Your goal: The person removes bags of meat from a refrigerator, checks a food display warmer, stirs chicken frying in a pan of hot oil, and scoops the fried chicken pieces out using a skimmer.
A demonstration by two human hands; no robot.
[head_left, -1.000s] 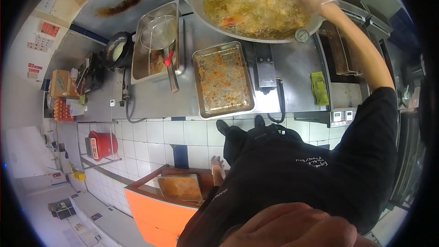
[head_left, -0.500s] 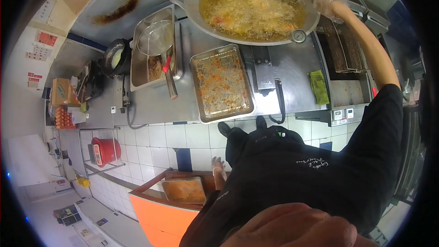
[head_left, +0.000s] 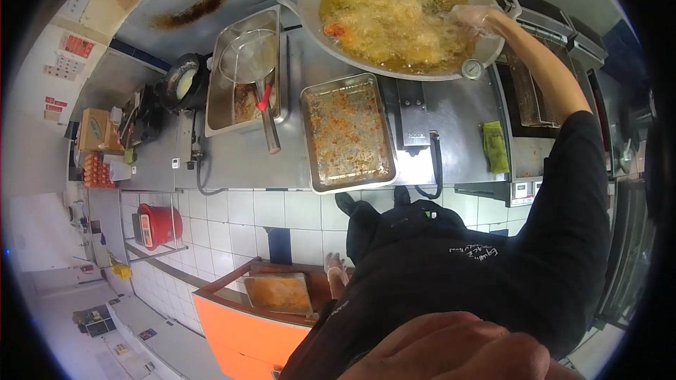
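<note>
A wide wok (head_left: 394,72) of bubbling oil stands at the top, filled with frying yellow food (head_left: 384,17). My right hand (head_left: 475,20), in a clear glove, reaches over the wok's right side, its fingers closed and pointing at the oil. What they hold, if anything, I cannot make out. A dial thermometer (head_left: 472,69) is fixed at the wok's near rim, below this hand. My left hand (head_left: 335,267), also gloved, hangs low by my side with fingers apart and nothing in it. It is nearest to an orange cabinet (head_left: 236,331) with a crumb-covered tray (head_left: 279,293).
A crumb-strewn metal tray (head_left: 348,134) lies on the steel counter before the wok. Left of it, a strainer (head_left: 248,56) rests across a deep pan (head_left: 211,109). A green cloth (head_left: 495,148) and fryer basket (head_left: 533,91) are at right; a red bucket (head_left: 163,225) stands low left.
My right hand has moved left from beside the wok's right handle to over the oil. The round mesh skimmer seen earlier at the wok's upper right no longer shows. My left hand stays low.
</note>
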